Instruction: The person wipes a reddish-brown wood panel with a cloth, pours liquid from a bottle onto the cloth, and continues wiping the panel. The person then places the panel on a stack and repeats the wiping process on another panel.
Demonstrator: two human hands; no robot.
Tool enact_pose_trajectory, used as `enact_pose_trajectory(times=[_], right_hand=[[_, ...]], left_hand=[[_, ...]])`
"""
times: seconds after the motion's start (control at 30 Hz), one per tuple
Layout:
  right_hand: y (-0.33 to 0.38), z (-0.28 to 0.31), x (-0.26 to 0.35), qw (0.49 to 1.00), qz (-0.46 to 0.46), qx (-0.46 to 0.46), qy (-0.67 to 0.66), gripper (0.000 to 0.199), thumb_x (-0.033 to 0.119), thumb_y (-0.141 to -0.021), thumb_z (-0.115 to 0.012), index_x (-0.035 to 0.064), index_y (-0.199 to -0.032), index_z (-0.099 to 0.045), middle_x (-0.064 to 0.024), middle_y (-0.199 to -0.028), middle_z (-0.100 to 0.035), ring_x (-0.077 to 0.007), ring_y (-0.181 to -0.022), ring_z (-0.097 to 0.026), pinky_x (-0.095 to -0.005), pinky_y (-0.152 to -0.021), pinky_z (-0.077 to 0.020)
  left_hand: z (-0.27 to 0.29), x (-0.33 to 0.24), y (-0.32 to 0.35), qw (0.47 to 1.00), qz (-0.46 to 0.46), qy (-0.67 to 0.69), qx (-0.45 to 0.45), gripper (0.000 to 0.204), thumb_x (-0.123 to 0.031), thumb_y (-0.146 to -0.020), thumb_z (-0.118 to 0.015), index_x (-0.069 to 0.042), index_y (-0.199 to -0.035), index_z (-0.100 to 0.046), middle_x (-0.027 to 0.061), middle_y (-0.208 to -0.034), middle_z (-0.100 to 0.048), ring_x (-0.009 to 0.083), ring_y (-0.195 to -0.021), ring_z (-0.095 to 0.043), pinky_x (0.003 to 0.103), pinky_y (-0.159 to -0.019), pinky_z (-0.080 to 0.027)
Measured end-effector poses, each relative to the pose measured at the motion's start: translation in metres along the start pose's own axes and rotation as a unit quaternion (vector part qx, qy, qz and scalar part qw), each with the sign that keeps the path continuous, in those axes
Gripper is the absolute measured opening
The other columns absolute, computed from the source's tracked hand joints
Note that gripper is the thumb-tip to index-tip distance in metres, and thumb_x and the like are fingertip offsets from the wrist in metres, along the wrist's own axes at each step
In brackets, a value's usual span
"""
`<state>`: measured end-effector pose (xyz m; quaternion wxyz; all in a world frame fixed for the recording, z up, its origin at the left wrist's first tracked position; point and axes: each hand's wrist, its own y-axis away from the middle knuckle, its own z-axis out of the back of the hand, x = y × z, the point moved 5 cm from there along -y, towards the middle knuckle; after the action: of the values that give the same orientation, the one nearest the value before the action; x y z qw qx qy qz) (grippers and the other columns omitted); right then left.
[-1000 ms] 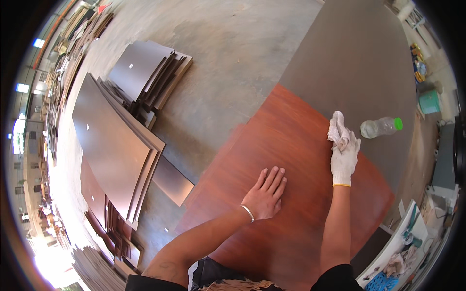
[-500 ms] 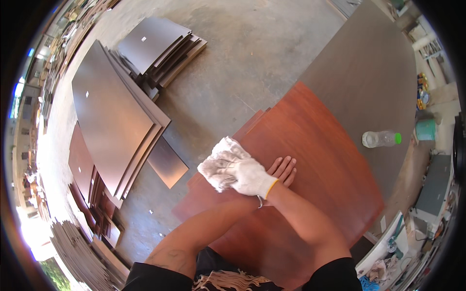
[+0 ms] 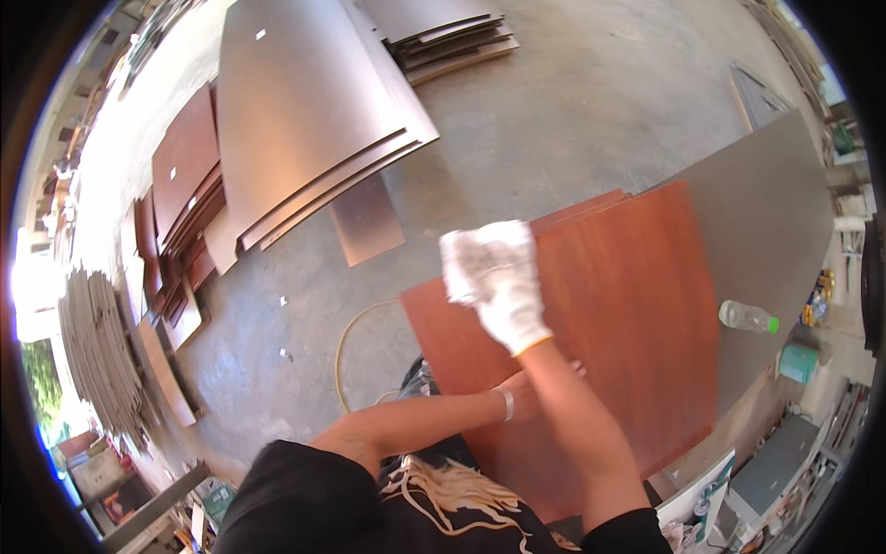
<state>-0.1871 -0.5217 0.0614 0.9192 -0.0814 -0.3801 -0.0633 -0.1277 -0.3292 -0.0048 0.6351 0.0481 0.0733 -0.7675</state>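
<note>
We are wiping the reddish-brown board [image 3: 609, 305], which lies flat in front of us on a larger grey sheet [image 3: 766, 222] that serves as our desk, and the white cloth [image 3: 480, 258] now sits at the board's far left corner. A second ago that cloth was out at the right side of the board near the plastic bottle [image 3: 748, 317]; half a second ago it had swept across to the left part, and now it has gone on up to the far left edge, so we judge that one long pass across the surface has just reached its end and the corner is getting its share. Our right hand [image 3: 508, 295], in a white glove, is closed around the cloth and pressing it down on the wood. Our left hand [image 3: 526, 392] is bare, with a bracelet at the wrist, and lies on the near middle of the board, mostly hidden under our right forearm; we cannot tell whether its fingers are spread or curled, though it was flat and open a second ago in about the same place. The green-capped bottle lies on its side on the grey sheet just right of the board. Farther left, stacks of grey panels [image 3: 305, 129] rest on the concrete floor [image 3: 591, 102], and a pale hose [image 3: 355, 337] curls by the board's near left edge.
</note>
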Motion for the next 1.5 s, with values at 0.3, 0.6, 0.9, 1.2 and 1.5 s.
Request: enact_pose_trajectory(times=[0.3,0.6,0.9,1.2,1.5], right_hand=[[0.139,-0.089,0.073,0.958,0.207,0.170,0.102,0.050,0.039,-0.092,-0.062,0.0172,-0.137,-0.068,-0.0101,-0.151,-0.057,-0.0286,-0.154,-0.032,-0.0533,-0.130,-0.0086],[0.332,-0.058,0.073,0.987,-0.056,0.075,0.131,0.042,0.028,-0.082,-0.068,0.0195,-0.123,-0.074,-0.0024,-0.139,-0.065,-0.0270,-0.143,-0.046,-0.0555,-0.127,-0.0213],[0.545,-0.094,0.088,0.632,-0.359,-0.405,-0.555,0.041,0.017,-0.107,-0.045,0.0164,-0.147,-0.054,-0.0115,-0.139,-0.059,-0.0206,-0.128,-0.058,-0.0379,-0.113,-0.0444],[0.257,-0.136,0.128,0.846,-0.404,-0.261,0.230,0.038,0.022,-0.096,-0.052,0.0104,-0.129,-0.067,-0.0142,-0.131,-0.065,-0.0320,-0.133,-0.052,-0.0485,-0.123,-0.0264],[0.340,-0.165,0.128,0.872,-0.343,-0.218,0.275,0.051,0.034,-0.095,-0.050,0.0239,-0.144,-0.061,0.0012,-0.156,-0.053,-0.0197,-0.156,-0.029,-0.0535,-0.131,0.0050]], left_hand=[[0.019,-0.027,0.221,0.966,0.175,0.171,0.078,0.069,-0.022,-0.088,-0.062,-0.010,-0.154,-0.047,0.0077,-0.150,-0.056,0.0266,-0.142,-0.048,0.046,-0.125,-0.027],[-0.011,0.007,0.281,0.913,0.317,0.224,0.127,0.033,-0.020,-0.090,-0.060,-0.012,-0.120,-0.069,0.0213,-0.114,-0.071,0.0370,-0.111,-0.068,0.052,-0.095,-0.054],[-0.011,0.198,0.355,0.855,0.479,0.200,0.017,0.056,-0.008,-0.088,-0.058,-0.019,-0.143,-0.058,0.0222,-0.117,-0.072,0.0435,-0.100,-0.070,0.056,-0.084,-0.057],[0.063,0.186,0.234,0.988,0.146,0.036,0.039,0.080,0.001,-0.081,-0.057,-0.004,-0.158,-0.036,0.0165,-0.171,-0.023,0.0361,-0.159,-0.018,0.050,-0.128,-0.020],[0.046,0.135,0.228,0.986,0.060,-0.056,0.145,0.086,-0.003,-0.082,-0.054,0.009,-0.160,-0.020,0.0240,-0.172,-0.015,0.0393,-0.161,-0.010,0.053,-0.129,-0.009]])
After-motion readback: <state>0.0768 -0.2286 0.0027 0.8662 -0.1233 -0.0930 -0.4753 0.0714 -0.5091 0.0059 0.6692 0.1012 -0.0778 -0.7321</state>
